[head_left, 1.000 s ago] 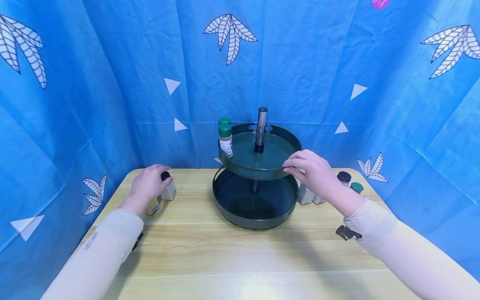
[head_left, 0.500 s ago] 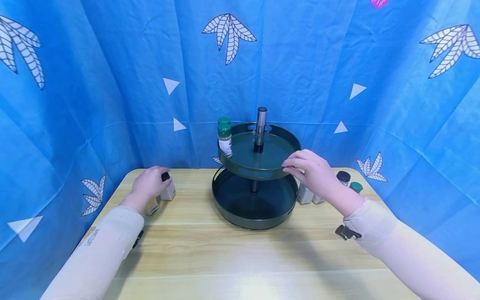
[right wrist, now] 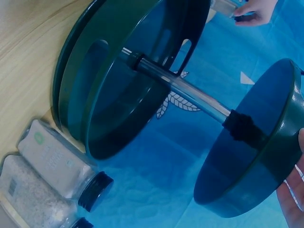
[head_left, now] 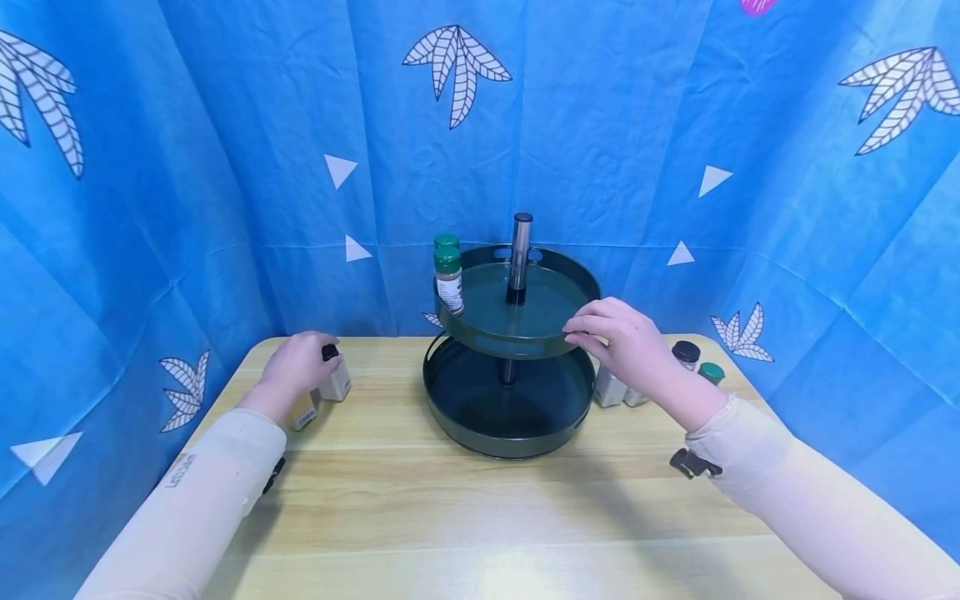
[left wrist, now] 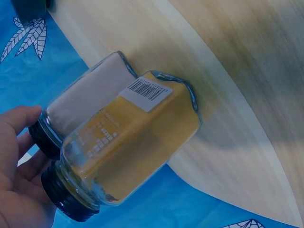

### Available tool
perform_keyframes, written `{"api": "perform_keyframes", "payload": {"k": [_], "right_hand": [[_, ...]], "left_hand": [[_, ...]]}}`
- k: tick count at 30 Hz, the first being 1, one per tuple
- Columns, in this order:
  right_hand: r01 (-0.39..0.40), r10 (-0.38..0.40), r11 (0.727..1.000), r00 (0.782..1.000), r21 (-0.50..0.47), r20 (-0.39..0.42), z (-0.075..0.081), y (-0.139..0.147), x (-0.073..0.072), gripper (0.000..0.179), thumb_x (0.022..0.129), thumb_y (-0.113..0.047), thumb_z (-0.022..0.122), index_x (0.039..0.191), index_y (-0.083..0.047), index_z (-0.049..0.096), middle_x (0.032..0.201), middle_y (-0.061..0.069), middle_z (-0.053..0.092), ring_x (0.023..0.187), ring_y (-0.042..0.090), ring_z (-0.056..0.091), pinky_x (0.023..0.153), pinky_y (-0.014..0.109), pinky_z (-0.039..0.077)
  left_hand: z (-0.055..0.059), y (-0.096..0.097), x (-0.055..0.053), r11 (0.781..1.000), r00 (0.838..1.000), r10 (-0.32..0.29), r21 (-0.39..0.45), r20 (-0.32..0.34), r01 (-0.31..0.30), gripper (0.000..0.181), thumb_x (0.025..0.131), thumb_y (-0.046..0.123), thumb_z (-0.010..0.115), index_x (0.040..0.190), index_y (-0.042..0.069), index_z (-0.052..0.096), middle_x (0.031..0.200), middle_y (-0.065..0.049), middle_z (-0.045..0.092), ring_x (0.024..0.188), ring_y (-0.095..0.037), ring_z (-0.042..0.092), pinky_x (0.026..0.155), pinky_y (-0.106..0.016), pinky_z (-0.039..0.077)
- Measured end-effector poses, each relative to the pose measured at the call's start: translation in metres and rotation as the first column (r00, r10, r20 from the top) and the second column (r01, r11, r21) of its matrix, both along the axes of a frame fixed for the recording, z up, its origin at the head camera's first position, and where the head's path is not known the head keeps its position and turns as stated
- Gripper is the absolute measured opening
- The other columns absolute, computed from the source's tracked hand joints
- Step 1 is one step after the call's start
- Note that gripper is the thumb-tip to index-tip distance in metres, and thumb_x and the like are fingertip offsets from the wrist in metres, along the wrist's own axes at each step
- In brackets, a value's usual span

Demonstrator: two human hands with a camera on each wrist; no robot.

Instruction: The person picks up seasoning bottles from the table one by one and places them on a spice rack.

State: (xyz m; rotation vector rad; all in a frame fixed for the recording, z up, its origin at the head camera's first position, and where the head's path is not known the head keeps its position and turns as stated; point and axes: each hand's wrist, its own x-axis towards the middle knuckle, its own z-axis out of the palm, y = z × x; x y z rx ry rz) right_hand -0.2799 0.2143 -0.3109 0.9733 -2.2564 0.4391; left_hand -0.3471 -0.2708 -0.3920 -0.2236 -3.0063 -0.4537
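Note:
On the left of the table, my left hand grips the black lid of a square glass jar of pale powder. Right beside it stands a matching jar of yellow powder, its black lid close to my palm in the left wrist view. A dark green two-tier round rack occupies the middle, with a metal post through its centre. My right hand holds the upper tray's rim at the front right, thumb below the fingers. Two green-capped spice bottles stand at the left of that upper tray.
Behind my right forearm stand several jars, among them a pale-powder jar, a jar of coarse white grains and one with a green cap. Patterned blue cloth hangs close around the back and sides of the wooden table.

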Motion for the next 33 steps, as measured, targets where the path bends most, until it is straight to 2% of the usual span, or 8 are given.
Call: {"api": "perform_keyframes", "payload": {"k": [7, 14, 22, 33], "right_hand": [[0.001, -0.002, 1.000, 1.000, 0.004, 0.006, 0.002, -0.001, 0.001, 0.022, 0.078, -0.005, 0.084, 0.098, -0.011, 0.078, 0.096, 0.003, 0.072, 0.094, 0.023, 0.063, 0.075, 0.037, 0.058], [-0.006, 0.006, 1.000, 1.000, 0.004, 0.005, 0.001, -0.001, 0.001, 0.022, 0.078, -0.005, 0.084, 0.098, -0.011, 0.078, 0.096, 0.003, 0.072, 0.094, 0.023, 0.062, 0.074, 0.037, 0.057], [-0.009, 0.009, 1.000, 1.000, -0.001, 0.005, 0.001, 0.000, 0.000, 0.022, 0.078, -0.005, 0.084, 0.098, -0.011, 0.078, 0.096, 0.002, 0.072, 0.093, 0.022, 0.062, 0.074, 0.037, 0.057], [-0.008, 0.008, 1.000, 1.000, 0.000, 0.000, 0.001, -0.001, 0.001, 0.022, 0.078, -0.005, 0.084, 0.098, -0.011, 0.078, 0.096, 0.003, 0.072, 0.093, 0.022, 0.063, 0.075, 0.037, 0.057]], "left_hand": [[0.002, 0.001, 0.001, 1.000, 1.000, -0.015, -0.021, -0.005, 0.015, 0.041, 0.096, 0.018, 0.066, 0.130, -0.005, 0.061, 0.129, -0.032, 0.058, 0.115, -0.046, 0.058, 0.096, -0.062, 0.047], [0.004, 0.005, 0.006, 0.999, 1.000, -0.019, -0.030, 0.003, 0.019, 0.041, 0.094, 0.018, 0.068, 0.128, -0.005, 0.062, 0.126, -0.031, 0.061, 0.110, -0.043, 0.062, 0.093, -0.061, 0.050], [0.003, 0.007, 0.009, 0.995, 0.996, -0.089, -0.054, -0.028, 0.087, 0.038, 0.093, 0.017, 0.069, 0.123, -0.006, 0.065, 0.120, -0.029, 0.064, 0.105, -0.041, 0.064, 0.090, -0.057, 0.052], [0.008, 0.016, 0.018, 0.985, 0.986, -0.157, -0.074, -0.047, 0.154, 0.033, 0.091, 0.015, 0.073, 0.117, -0.004, 0.070, 0.115, -0.025, 0.068, 0.105, -0.041, 0.064, 0.091, -0.057, 0.052]]}}
